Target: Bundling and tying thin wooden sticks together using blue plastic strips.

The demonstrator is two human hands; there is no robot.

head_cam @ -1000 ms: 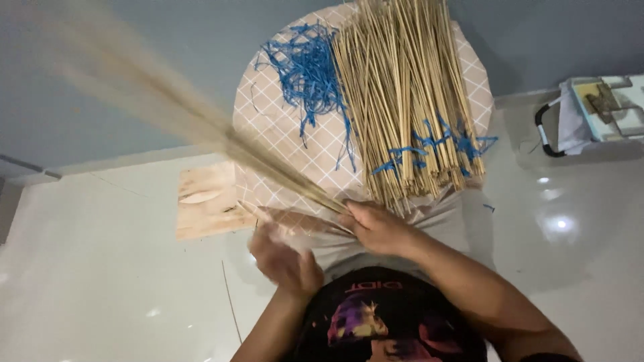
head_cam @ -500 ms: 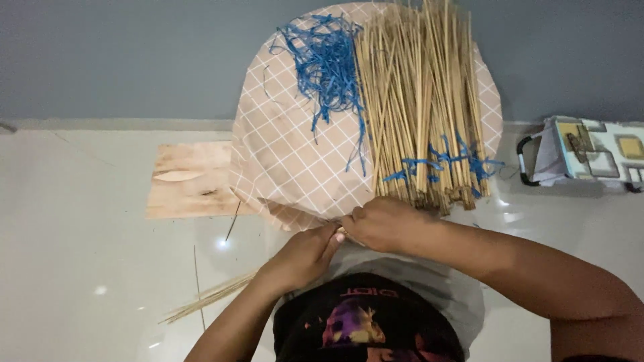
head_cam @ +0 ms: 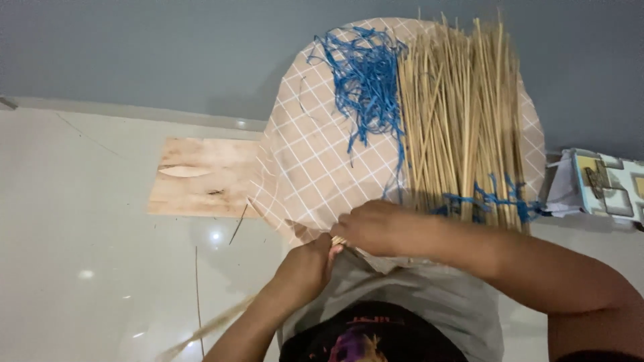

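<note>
My left hand (head_cam: 303,267) and my right hand (head_cam: 374,226) meet at the near edge of a round surface covered in a beige checked cloth (head_cam: 308,167). Both close on the butt end of a thin bundle of sticks (head_cam: 201,330), which trails down to the left past my left forearm and looks blurred. Its cut ends show between my fingers. A large pile of pale thin sticks (head_cam: 463,127) lies on the cloth just beyond my right hand. Blue strings (head_cam: 365,80) lie tangled beside it, and a few cross the pile's near end (head_cam: 493,200).
A plywood board (head_cam: 201,177) lies flat on the glossy white floor (head_cam: 87,268), left of the cloth. A patterned box (head_cam: 604,184) sits at the right by the grey wall (head_cam: 134,47). Single loose sticks (head_cam: 196,281) lie on the floor.
The bundle, swung up to the left a second ago, has come down to the lower left. My left hand has joined my right at its end. The view has shifted left.
</note>
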